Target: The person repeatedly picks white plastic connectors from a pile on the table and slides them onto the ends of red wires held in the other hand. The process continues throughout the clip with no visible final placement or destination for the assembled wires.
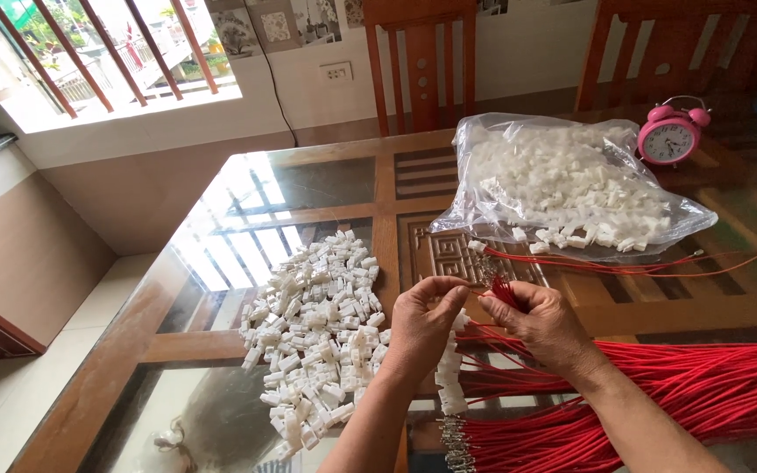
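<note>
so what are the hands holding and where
The right hand pinches a few red wires near their ends. The left hand holds its fingers at those ends; what they grip cannot be told.

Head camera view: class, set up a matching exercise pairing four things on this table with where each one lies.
Things:
1. alarm clock
2. plastic bag
3. loose white connectors
4. red wires

Places:
A. piled on the glass left of the left hand
B. bundled across the near right, under the right hand
C. far right, by the chair
D. middle of the table, full of white pieces

Pairs: 1-C, 2-D, 3-A, 4-B
</note>
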